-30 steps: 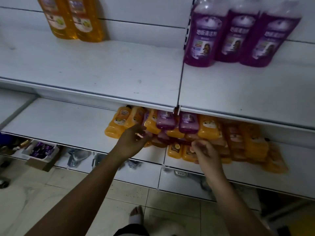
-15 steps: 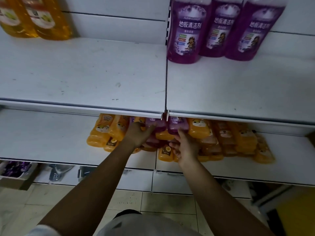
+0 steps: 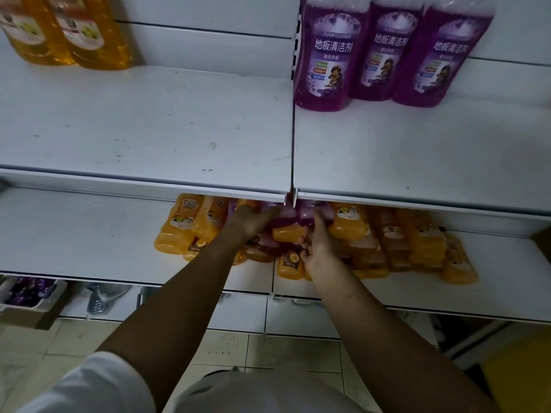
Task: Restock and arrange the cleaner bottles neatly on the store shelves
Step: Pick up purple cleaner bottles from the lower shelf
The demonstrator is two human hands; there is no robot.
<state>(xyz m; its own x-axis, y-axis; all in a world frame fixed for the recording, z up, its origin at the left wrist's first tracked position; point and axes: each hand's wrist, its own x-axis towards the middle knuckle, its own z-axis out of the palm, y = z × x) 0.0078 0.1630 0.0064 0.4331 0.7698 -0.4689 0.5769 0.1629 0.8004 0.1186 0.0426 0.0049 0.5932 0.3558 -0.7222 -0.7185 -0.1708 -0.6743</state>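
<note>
Under the upper shelf's front edge, a heap of small orange bottles and a few purple ones lies flat on the lower shelf. My left hand reaches into the heap and grips a purple bottle. My right hand grips another purple bottle beside it, with an orange bottle between the two hands. The shelf edge partly hides the fingertips. Three tall purple floor-cleaner bottles stand upright at the back right of the upper shelf.
Two tall orange bottles stand at the upper shelf's back left. A seam divides the upper shelf. Below the lower shelf, a cardboard box with purple packs sits at the left. A yellow object is on the floor, lower right.
Both hands have pushed deeper into the heap, from its front to the purple bottles under the shelf edge. The view has moved closer and to the right.
</note>
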